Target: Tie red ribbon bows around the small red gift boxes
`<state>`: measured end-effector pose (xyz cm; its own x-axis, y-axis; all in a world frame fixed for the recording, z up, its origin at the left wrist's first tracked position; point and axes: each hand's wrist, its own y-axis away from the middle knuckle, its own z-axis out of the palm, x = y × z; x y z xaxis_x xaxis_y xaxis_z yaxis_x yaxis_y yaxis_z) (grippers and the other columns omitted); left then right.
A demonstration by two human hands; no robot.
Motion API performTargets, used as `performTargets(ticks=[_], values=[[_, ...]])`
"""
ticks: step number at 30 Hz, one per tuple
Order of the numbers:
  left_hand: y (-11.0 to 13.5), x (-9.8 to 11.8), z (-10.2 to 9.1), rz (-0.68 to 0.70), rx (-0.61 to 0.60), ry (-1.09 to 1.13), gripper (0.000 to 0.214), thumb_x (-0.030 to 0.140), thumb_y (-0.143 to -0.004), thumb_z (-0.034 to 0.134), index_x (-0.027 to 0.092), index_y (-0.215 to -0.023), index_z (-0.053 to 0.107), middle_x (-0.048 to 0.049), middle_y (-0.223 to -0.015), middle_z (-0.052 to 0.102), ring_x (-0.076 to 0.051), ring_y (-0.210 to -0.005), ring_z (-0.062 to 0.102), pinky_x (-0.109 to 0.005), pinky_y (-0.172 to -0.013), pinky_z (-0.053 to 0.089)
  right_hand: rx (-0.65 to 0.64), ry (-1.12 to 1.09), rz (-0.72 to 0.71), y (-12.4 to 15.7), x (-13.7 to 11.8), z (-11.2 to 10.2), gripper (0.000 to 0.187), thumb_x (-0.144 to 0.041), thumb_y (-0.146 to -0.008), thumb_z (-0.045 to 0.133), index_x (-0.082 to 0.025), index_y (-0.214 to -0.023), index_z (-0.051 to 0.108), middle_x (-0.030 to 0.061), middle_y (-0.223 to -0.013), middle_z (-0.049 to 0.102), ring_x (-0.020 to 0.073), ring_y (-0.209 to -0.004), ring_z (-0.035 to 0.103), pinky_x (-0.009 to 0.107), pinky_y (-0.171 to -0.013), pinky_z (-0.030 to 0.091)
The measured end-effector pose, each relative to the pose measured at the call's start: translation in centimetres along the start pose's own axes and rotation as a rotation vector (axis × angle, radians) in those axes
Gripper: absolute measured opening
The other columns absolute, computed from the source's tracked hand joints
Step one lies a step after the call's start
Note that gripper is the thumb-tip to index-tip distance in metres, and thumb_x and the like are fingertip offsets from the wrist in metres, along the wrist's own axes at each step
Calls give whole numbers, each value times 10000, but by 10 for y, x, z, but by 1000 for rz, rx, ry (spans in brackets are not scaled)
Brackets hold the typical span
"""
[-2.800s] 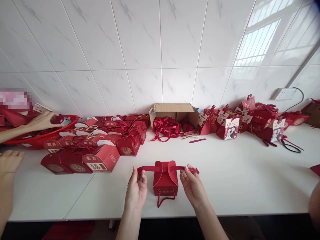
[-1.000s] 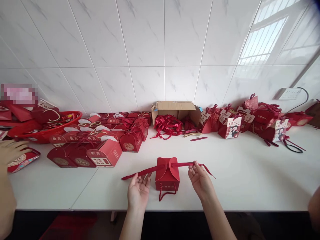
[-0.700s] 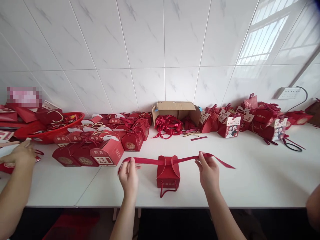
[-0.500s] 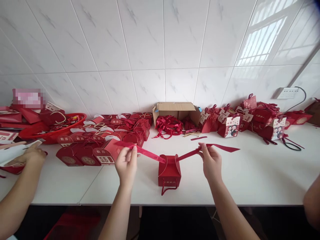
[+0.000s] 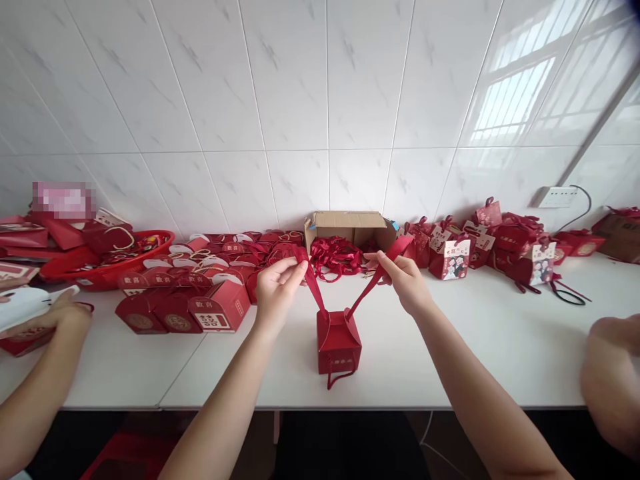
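A small red gift box [image 5: 339,347] stands on the white table [image 5: 280,380] in front of me, a twisted red cord hanging from its near side. A dark red ribbon [image 5: 316,288] runs through its top, with both ends raised in a V. My left hand [image 5: 281,283] pinches one end, above and left of the box. My right hand [image 5: 403,277] pinches the other end, above and right of it. Neither hand touches the box itself.
Red gift boxes [image 5: 180,310] sit in rows at left, near a red basin [image 5: 105,270]. A cardboard carton [image 5: 350,219] holds red ribbons. Tied boxes [image 5: 453,257] stand at right. Another person's hand [image 5: 65,317] works at far left; a blurred arm [image 5: 613,373] rests at far right.
Both my hands have risen and come closer together, lifting the ribbon ends from a wide spread into a steeper V. The box has stayed in place. At far right, another person's arm has come further into view.
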<state>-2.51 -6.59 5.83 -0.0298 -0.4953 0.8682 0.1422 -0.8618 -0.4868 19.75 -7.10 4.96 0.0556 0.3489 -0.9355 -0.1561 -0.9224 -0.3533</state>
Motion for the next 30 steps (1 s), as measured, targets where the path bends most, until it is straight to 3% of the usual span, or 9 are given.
performTargets(ticks=[3,5,8,11,13,15,18,22,30], values=[[-2,1,3,-1,1,-17,208,324,-671,737,151,-779,695,-29,-717,670,-151,-656,609,-235,-567,527,-128,-119,37,-4,-7,8,403,-519,-799,584,-169,-957,707,3,-652,609,71,-479,386,220,-438,288],[-2,0,3,5,-7,-23,205,322,-668,739,148,-765,690,-36,-728,674,-158,-671,619,-241,-583,532,-202,-234,53,-4,-8,11,382,-489,-786,616,-173,-991,683,-24,-603,565,68,-461,388,218,-434,293],[-2,-1,3,-5,-21,1,224,326,-664,742,146,-784,685,-48,-768,686,-167,-691,631,-249,-579,538,-273,-323,19,-3,-7,13,358,-365,-697,744,-182,-998,673,9,-768,648,117,-647,574,256,-607,450],[-2,0,4,-37,-9,28,270,336,-646,756,143,-818,677,-58,-799,696,-177,-710,646,-258,-579,541,-306,-317,-15,-1,-5,11,452,-294,-629,801,-200,-1047,661,51,-960,697,187,-904,639,316,-805,480],[-2,1,4,-45,6,38,288,344,-634,762,141,-815,669,-56,-789,696,-178,-703,650,-255,-567,537,-264,-310,-11,0,-3,11,395,-355,-648,778,-195,-995,678,56,-924,717,191,-862,660,317,-762,498],[-2,3,5,-34,7,44,280,345,-632,762,140,-793,659,-46,-755,688,-169,-674,643,-247,-545,532,-191,-254,-19,0,-3,11,299,-434,-692,724,-177,-842,699,38,-732,712,166,-681,655,277,-603,488],[-2,5,6,-10,-1,41,246,331,-640,758,149,-767,653,-25,-714,672,-154,-636,627,-241,-530,532,-61,-115,-86,0,-5,12,305,-473,-720,683,-171,-680,675,-12,-502,591,114,-467,532,235,-436,371],[-2,6,5,19,3,9,210,321,-663,743,164,-783,671,-9,-698,670,-144,-616,616,-247,-539,534,80,-35,-157,1,-11,13,299,-460,-695,701,-181,-802,682,-1,-584,605,110,-480,506,230,-422,371],[-5,10,3,21,23,-30,198,318,-654,751,180,-779,683,-24,-738,699,-170,-669,651,-240,-554,506,79,108,-182,5,-16,14,330,-496,-741,637,-173,-683,660,15,-573,573,130,-527,506,224,-417,361]])
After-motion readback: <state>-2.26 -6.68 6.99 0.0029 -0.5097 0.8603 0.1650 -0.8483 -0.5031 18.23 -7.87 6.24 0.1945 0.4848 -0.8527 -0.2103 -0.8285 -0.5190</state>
